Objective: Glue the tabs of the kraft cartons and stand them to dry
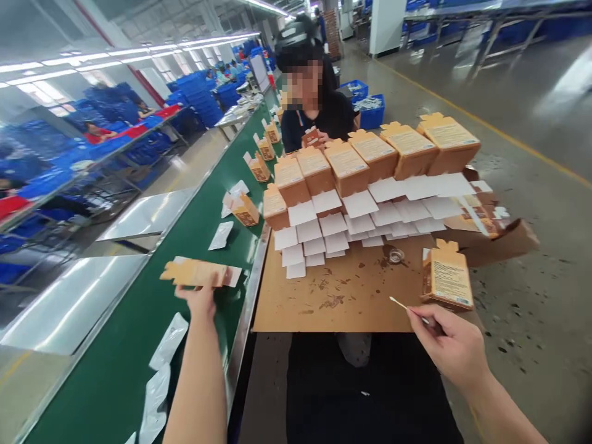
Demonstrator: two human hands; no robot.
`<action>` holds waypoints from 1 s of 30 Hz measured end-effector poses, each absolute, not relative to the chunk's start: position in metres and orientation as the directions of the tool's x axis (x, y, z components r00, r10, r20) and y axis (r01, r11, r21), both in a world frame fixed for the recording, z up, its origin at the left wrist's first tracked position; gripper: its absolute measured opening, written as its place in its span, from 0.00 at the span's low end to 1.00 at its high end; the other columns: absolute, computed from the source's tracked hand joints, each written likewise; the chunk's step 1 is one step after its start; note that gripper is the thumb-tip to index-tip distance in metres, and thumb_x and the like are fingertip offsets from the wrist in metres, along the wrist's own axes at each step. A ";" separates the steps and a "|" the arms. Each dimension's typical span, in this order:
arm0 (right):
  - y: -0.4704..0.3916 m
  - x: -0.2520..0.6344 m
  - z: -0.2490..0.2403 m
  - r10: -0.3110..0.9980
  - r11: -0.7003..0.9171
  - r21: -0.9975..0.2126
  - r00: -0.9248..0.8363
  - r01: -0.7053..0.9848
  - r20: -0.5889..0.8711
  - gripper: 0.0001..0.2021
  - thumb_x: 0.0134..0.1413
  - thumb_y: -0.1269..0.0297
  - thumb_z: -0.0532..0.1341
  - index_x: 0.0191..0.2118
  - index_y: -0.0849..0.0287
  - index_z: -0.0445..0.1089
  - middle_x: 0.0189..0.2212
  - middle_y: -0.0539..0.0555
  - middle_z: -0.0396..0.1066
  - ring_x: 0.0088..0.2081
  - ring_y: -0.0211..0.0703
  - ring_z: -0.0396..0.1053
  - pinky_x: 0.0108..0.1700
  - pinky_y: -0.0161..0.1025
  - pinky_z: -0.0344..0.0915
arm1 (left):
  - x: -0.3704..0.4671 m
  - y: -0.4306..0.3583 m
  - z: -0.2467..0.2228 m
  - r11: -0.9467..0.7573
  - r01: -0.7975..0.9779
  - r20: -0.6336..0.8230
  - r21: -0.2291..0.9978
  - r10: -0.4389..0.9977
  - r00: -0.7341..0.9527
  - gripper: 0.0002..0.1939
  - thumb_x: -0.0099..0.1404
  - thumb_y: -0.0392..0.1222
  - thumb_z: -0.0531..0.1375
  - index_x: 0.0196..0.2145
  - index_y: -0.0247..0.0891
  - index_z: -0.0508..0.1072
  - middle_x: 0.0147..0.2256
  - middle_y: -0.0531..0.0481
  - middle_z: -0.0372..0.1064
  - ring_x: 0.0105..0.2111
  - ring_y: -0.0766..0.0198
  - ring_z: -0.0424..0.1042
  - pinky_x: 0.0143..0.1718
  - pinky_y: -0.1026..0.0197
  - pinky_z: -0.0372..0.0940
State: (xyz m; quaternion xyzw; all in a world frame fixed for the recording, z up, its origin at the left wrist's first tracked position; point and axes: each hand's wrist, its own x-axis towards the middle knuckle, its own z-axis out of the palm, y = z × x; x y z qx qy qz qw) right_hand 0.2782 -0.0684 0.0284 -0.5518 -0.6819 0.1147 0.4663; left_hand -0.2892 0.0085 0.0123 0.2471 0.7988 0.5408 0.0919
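Over the green conveyor belt [115, 370], my left hand [201, 301] grips a small tan paper carton [192, 271] that lies on its side with its end flaps out. My right hand [446, 339] pinches a thin cotton swab [398, 303], its white tip pointing left above the cardboard-topped table [300, 308]. Just beyond that hand stands one brown and tan carton [448, 274] with its top flap up. A small clear round dish [395, 255] sits on the cardboard among dark wet-looking spots.
Stacked cartons [351, 166] with white flaps line the table's far side. Silver-white packets [169, 339] and several open cartons [256, 166] lie along the belt. A co-worker [319, 105] across the stack holds a carton. Torn cardboard [499, 240] juts out at right.
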 end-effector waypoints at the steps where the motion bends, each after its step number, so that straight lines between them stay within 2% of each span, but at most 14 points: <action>1: -0.058 0.283 0.036 0.860 0.365 -0.624 0.007 0.692 0.510 0.17 0.74 0.54 0.65 0.33 0.52 0.83 0.18 0.45 0.69 0.18 0.37 0.65 0.25 0.35 0.64 | -0.283 0.001 0.013 0.225 0.260 0.119 0.939 0.495 -0.861 0.42 0.64 0.51 0.76 0.67 0.51 0.59 0.67 0.36 0.72 0.67 0.43 0.79 0.66 0.32 0.79; 3: -0.033 0.296 0.049 0.895 0.289 -0.519 -0.035 0.804 0.445 0.17 0.75 0.55 0.63 0.34 0.53 0.83 0.19 0.47 0.69 0.21 0.39 0.67 0.29 0.37 0.63 | -0.266 -0.019 0.014 0.072 0.225 0.148 0.972 0.553 -0.820 0.41 0.61 0.54 0.78 0.66 0.55 0.65 0.69 0.39 0.73 0.70 0.42 0.77 0.69 0.30 0.77; 6: 0.014 0.313 0.061 0.972 0.143 -0.352 -0.064 0.925 0.226 0.13 0.72 0.60 0.62 0.34 0.53 0.80 0.22 0.51 0.74 0.26 0.44 0.70 0.32 0.40 0.58 | -0.222 -0.054 0.009 -0.085 0.204 0.205 0.975 0.695 -0.689 0.40 0.58 0.64 0.80 0.64 0.54 0.76 0.65 0.40 0.79 0.70 0.34 0.78 0.74 0.25 0.72; 9: 0.054 0.315 0.059 0.991 0.123 -0.270 -0.104 0.955 0.081 0.11 0.70 0.64 0.62 0.34 0.53 0.78 0.28 0.54 0.80 0.32 0.46 0.73 0.34 0.40 0.53 | -0.158 -0.079 -0.007 -0.034 0.115 0.096 0.993 0.804 -0.587 0.46 0.57 0.70 0.80 0.67 0.52 0.78 0.59 0.38 0.84 0.66 0.32 0.81 0.72 0.25 0.75; 13: 0.081 0.312 0.048 0.980 0.179 -0.226 -0.193 0.957 -0.039 0.14 0.72 0.63 0.60 0.33 0.54 0.78 0.27 0.56 0.80 0.29 0.46 0.70 0.33 0.42 0.51 | -0.094 -0.083 -0.035 0.099 0.027 -0.069 0.995 0.845 -0.530 0.46 0.53 0.68 0.84 0.62 0.41 0.81 0.57 0.32 0.86 0.60 0.31 0.86 0.66 0.27 0.79; 16: 0.083 0.317 0.049 0.975 0.208 -0.261 -0.222 0.943 -0.028 0.17 0.75 0.60 0.60 0.30 0.54 0.75 0.24 0.54 0.76 0.26 0.43 0.66 0.31 0.42 0.50 | -0.078 -0.077 -0.048 0.120 0.056 -0.072 0.991 0.845 -0.529 0.45 0.51 0.66 0.85 0.58 0.40 0.79 0.57 0.30 0.85 0.58 0.33 0.87 0.63 0.30 0.82; 21: 0.039 0.298 0.052 0.969 0.239 -0.510 -0.169 0.826 0.181 0.18 0.77 0.58 0.60 0.34 0.55 0.78 0.25 0.52 0.77 0.26 0.40 0.68 0.31 0.38 0.53 | -0.077 -0.076 -0.044 0.140 0.189 -0.026 0.972 0.861 -0.507 0.45 0.48 0.60 0.87 0.58 0.44 0.76 0.57 0.36 0.85 0.58 0.38 0.87 0.60 0.38 0.83; 25: -0.027 0.221 0.020 0.936 0.350 -0.612 -0.296 0.710 0.191 0.13 0.75 0.65 0.61 0.37 0.54 0.81 0.26 0.48 0.79 0.27 0.38 0.72 0.34 0.35 0.61 | -0.079 -0.074 -0.038 0.138 0.137 -0.053 0.981 0.866 -0.497 0.44 0.50 0.60 0.86 0.58 0.43 0.75 0.57 0.34 0.85 0.59 0.37 0.87 0.62 0.37 0.82; 30: -0.068 0.136 -0.031 0.890 0.443 -0.653 -0.391 0.614 0.236 0.13 0.66 0.75 0.65 0.30 0.52 0.72 0.23 0.45 0.73 0.25 0.37 0.66 0.34 0.36 0.57 | -0.081 -0.072 -0.038 0.131 0.153 -0.034 0.980 0.856 -0.516 0.46 0.50 0.61 0.86 0.59 0.42 0.75 0.56 0.34 0.84 0.57 0.38 0.87 0.60 0.37 0.82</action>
